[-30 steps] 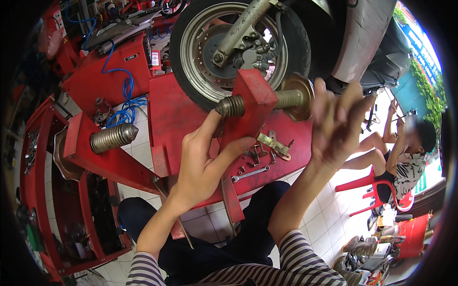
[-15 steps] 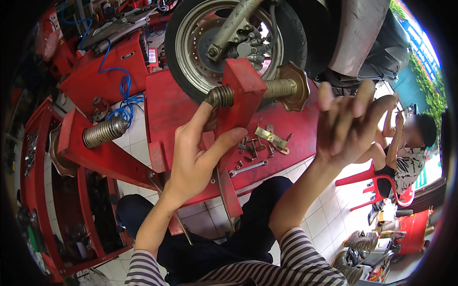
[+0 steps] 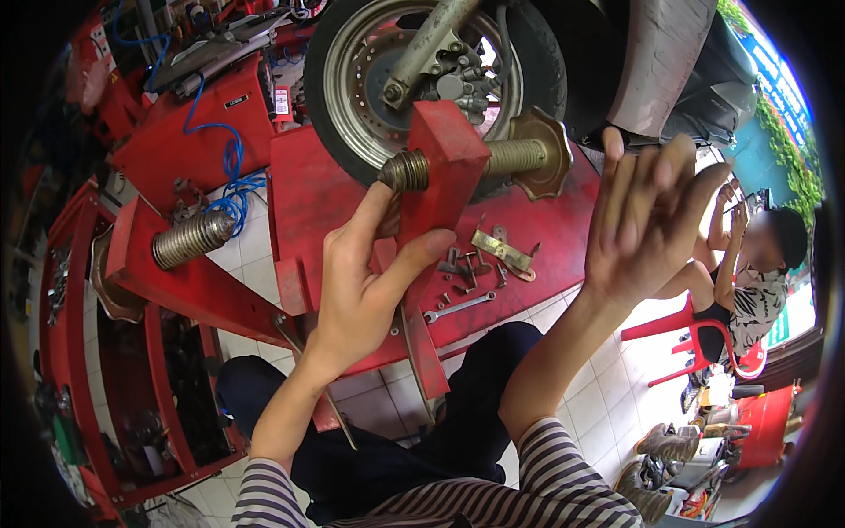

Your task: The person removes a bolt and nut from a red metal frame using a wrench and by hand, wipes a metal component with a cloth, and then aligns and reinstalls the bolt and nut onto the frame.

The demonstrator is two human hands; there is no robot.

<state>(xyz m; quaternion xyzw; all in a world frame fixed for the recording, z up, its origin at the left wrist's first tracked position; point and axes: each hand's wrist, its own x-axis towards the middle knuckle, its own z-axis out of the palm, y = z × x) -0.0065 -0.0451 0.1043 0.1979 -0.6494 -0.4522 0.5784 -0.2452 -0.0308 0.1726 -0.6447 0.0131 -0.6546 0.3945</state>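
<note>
My left hand (image 3: 352, 286) is closed round the red metal clamp arm (image 3: 447, 141), thumb across its near face. Its index finger reaches up to the pointed end of the threaded screw (image 3: 407, 170) that runs through the arm; the other fingers are mostly hidden behind it. On the screw's right end sits a brown lobed knob (image 3: 553, 157). Right of that knob, apart from it, my right hand (image 3: 647, 220) is raised with fingers spread and partly blurred, holding nothing. A second red clamp arm (image 3: 207, 282) with its own screw (image 3: 194, 240) stands at the left.
A motorcycle wheel (image 3: 339, 114) stands behind the clamp. Bolts, a metal bracket (image 3: 502, 250) and a wrench (image 3: 459, 307) lie on the red platform (image 3: 546, 251). Red shelving (image 3: 79, 308) is at the left. Blue hose (image 3: 233, 167) hangs near. Another person (image 3: 761, 290) sits at the right.
My right hand's fingers have shifted and spread somewhat differently, still blurred. The lobed knob looks slightly turned. My left hand keeps its place on the clamp arm.
</note>
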